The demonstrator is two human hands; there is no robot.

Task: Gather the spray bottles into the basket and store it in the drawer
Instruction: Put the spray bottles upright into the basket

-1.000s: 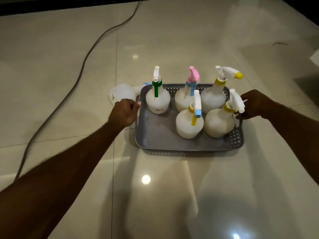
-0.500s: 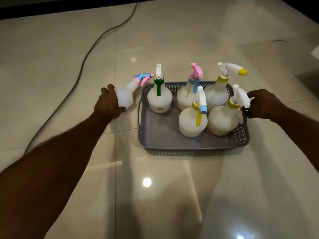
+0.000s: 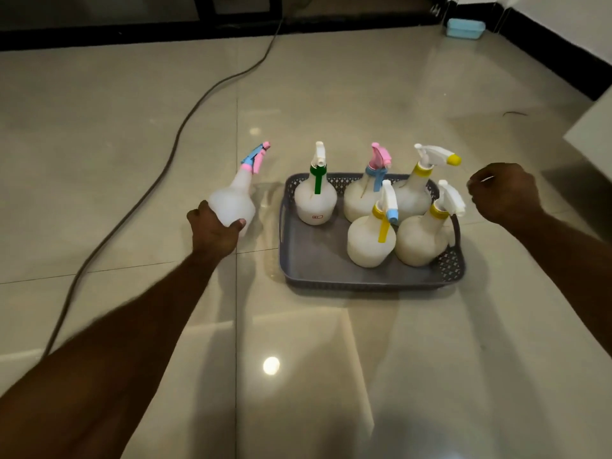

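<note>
A grey perforated basket [image 3: 314,260] sits on the tiled floor and holds several white spray bottles standing upright. Among them are one with a green trigger [image 3: 315,198], one with a pink head [image 3: 359,197] and one with a yellow nozzle [image 3: 414,193]. My left hand [image 3: 213,231] grips the base of a white spray bottle with a pink and blue head [image 3: 235,202], tilted, just left of the basket. My right hand [image 3: 505,192] hovers by the basket's right rim, fingers curled, holding nothing.
A grey cable [image 3: 159,173] runs across the floor on the left, from the back wall toward me. A light blue box [image 3: 465,28] lies by the dark skirting at the back right. A white furniture edge [image 3: 592,127] juts in at the right.
My left hand has taken hold of the pink-headed bottle beside the basket and lifted it, tilted. My right hand has let go of the basket's right rim and drawn away.
</note>
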